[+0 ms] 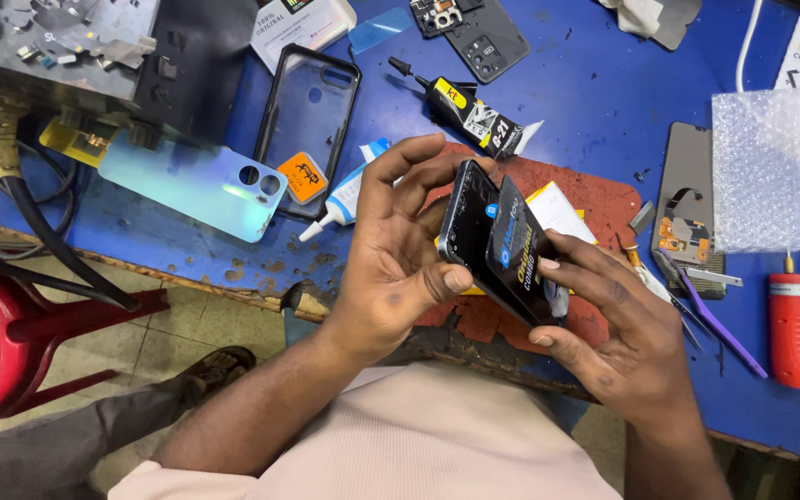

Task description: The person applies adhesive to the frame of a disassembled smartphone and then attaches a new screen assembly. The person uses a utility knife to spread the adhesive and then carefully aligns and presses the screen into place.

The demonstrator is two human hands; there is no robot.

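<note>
So both hands are up over the red mat (604,199) on the blue bench (594,93), working one thing between them – a dark phone body (465,227) with a glossy black screen panel (516,255) leaning against its face. The left hand (391,268) has the phone clamped, thumb pressed on the lower edge and fingers curled over the top edge, so it's the one carrying the weight. The right hand (608,329) pinches the screen panel from the other side, fingertips along its lower right edge. The long axis of both pieces runs from upper left down to lower right, tilted up on edge rather than flat, and the panel sits on the right-hand side of the phone, touching at the bottom and splayed a bit apart at the top. Textures: panel is slick with a printed protective film, the phone frame looks like matte dark metal or plastic. Around it – a pale blue-green back cover (192,185) to the left, a clear case (312,111) with black rim, a black glue tube (469,111), bubble wrap (759,171), and a red bottle (796,329) far right.
</note>
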